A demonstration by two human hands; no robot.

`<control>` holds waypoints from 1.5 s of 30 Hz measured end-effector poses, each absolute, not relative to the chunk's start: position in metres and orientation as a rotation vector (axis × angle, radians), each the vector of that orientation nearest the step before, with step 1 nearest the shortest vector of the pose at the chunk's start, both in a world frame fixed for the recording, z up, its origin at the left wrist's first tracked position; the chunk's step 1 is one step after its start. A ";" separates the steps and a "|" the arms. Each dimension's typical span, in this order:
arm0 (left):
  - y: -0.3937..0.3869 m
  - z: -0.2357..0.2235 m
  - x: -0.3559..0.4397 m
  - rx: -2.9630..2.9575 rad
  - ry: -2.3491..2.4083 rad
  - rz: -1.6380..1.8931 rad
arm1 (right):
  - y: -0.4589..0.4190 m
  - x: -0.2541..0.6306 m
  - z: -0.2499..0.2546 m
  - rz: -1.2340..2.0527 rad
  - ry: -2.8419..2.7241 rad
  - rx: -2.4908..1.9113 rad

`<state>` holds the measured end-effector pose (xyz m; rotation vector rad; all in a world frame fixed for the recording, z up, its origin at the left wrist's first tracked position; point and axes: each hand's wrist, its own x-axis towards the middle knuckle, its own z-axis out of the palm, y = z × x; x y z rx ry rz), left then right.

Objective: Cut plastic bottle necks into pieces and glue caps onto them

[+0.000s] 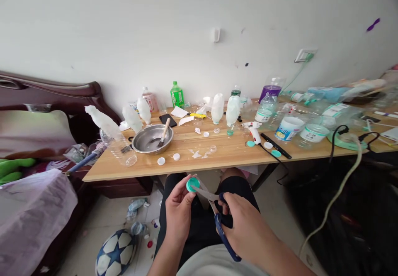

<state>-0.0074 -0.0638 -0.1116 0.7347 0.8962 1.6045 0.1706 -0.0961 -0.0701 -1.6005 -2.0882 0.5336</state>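
Over the lap, my left hand [179, 207] pinches a teal bottle cap [193, 184] between thumb and fingers, its hollow side toward me. My right hand [245, 222] grips dark blue-handled scissors [225, 238], with fingers through the loops. The scissor blades are spread; one tip reaches into the cap and the other passes beside it. Whether the blade touches the cap's inner wall I cannot tell. Just beyond my hands is the table's front edge, with two white caps [161, 161] lying near it.
On the wooden table [149, 171] stand a metal bowl [141, 142] with a brush [163, 133], a white glue gun [255, 133], a yellow utility knife [197, 115] and several plastic bottles. A cable [336, 201] hangs at the right. A ball [115, 251] lies on the floor at left.
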 end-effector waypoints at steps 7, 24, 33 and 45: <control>-0.069 -0.114 -0.012 0.892 0.951 1.637 | -0.099 0.179 -0.065 0.540 -2.109 -1.654; -0.078 -0.111 0.006 1.079 0.867 1.830 | -0.099 0.180 -0.055 0.608 -2.132 -1.827; -0.079 -0.116 0.006 0.981 0.960 1.754 | -0.096 0.187 -0.059 0.452 -2.199 -1.897; -0.082 -0.125 0.000 0.950 1.012 1.628 | -0.094 0.189 -0.067 0.277 -2.336 -2.005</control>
